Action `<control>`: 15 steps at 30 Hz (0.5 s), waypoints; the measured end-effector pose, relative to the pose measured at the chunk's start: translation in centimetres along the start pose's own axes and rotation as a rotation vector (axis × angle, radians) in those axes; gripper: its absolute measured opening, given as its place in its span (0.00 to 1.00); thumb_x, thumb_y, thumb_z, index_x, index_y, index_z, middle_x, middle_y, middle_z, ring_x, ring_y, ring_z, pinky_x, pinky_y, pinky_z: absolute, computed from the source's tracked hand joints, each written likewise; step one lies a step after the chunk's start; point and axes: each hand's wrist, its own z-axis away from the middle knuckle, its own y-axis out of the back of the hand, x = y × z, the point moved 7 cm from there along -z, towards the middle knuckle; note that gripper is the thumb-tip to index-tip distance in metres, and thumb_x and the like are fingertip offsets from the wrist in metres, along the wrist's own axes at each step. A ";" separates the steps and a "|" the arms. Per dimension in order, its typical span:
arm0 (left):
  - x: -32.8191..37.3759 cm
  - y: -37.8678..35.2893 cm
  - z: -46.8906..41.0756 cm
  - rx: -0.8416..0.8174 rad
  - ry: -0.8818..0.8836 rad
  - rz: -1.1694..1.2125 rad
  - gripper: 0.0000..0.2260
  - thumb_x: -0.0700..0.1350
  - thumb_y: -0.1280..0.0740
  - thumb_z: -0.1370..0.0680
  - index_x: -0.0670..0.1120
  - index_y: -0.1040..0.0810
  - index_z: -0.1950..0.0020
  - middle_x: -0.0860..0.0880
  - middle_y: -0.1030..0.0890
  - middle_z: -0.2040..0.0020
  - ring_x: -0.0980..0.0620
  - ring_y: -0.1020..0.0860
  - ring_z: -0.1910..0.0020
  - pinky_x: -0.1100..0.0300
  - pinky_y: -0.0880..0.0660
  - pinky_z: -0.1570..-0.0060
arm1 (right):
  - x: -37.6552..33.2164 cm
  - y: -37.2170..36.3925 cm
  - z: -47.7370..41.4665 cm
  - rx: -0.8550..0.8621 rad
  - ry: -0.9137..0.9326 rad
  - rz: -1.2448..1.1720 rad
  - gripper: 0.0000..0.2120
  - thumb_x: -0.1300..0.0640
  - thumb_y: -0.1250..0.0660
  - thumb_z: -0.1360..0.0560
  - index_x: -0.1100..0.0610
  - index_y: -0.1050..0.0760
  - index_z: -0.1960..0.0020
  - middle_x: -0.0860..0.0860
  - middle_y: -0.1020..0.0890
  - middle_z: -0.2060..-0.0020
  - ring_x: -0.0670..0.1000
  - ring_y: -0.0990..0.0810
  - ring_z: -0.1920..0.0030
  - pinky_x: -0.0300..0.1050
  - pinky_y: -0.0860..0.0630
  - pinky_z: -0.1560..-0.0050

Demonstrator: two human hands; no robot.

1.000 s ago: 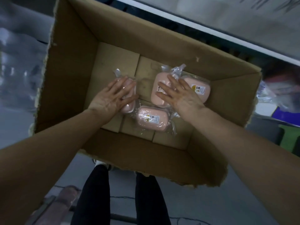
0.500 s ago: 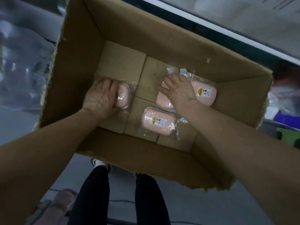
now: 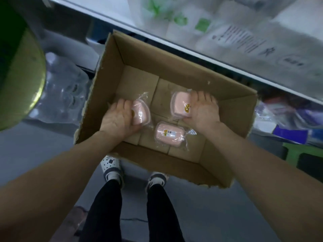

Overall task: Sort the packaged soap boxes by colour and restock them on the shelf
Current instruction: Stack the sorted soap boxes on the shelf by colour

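Note:
An open cardboard box [image 3: 174, 67] stands on the floor below me. Inside it are pink soap boxes in clear wrap. My left hand [image 3: 117, 117] is closed around one pink soap box [image 3: 141, 111] at the left of the box floor. My right hand [image 3: 203, 109] grips another pink soap box [image 3: 180, 104] at the right, tilted up on its side; whether a second box is under that hand I cannot tell. A third pink soap box [image 3: 168, 133] lies flat and untouched between my wrists.
A white shelf edge [image 3: 192, 51] runs diagonally above the box, with blurred white and green packages [image 3: 174, 18] behind it. Wrapped plastic goods [image 3: 66, 88] lie left of the box, a green-gold round object [image 3: 21, 81] far left, coloured packages [image 3: 293, 131] right. My feet [image 3: 111, 168] stand at the box's near wall.
Both hands went from resting flat on the soap boxes to closing around them. The right-hand box has tipped up on its side. The view has pulled back from the box.

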 end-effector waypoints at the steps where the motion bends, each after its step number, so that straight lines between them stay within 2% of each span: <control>1: 0.5 1.3 0.8 0.010 -0.015 0.015 0.38 0.67 0.32 0.31 0.41 0.33 0.34 0.42 0.28 0.41 0.43 0.27 0.44 0.51 0.32 0.41 | 0.4 1.1 1.1 0.009 -0.035 -0.042 0.44 0.39 0.23 0.39 0.60 0.35 0.32 0.58 0.25 0.43 0.60 0.25 0.43 0.54 0.31 0.40; 7: 2.6 11.3 6.8 0.080 -0.052 0.203 0.40 0.68 0.29 0.34 0.42 0.33 0.32 0.42 0.26 0.42 0.41 0.25 0.45 0.48 0.28 0.42 | 1.6 10.4 8.5 0.166 -0.111 -0.212 0.48 0.34 0.26 0.37 0.59 0.36 0.27 0.60 0.24 0.46 0.62 0.24 0.48 0.55 0.29 0.45; 12: 4.0 20.9 11.1 0.178 -0.076 0.261 0.40 0.69 0.31 0.35 0.45 0.33 0.33 0.43 0.25 0.42 0.41 0.25 0.44 0.49 0.27 0.45 | 2.2 19.6 13.2 0.241 -0.097 -0.340 0.51 0.30 0.27 0.39 0.55 0.40 0.26 0.58 0.25 0.42 0.61 0.25 0.43 0.55 0.28 0.42; 15: 5.0 26.8 13.2 0.218 -0.088 0.258 0.39 0.64 0.27 0.33 0.45 0.34 0.31 0.43 0.26 0.39 0.42 0.26 0.41 0.50 0.28 0.43 | 2.8 25.5 15.6 0.346 -0.054 -0.341 0.51 0.29 0.27 0.39 0.57 0.38 0.27 0.59 0.24 0.44 0.63 0.24 0.46 0.56 0.26 0.45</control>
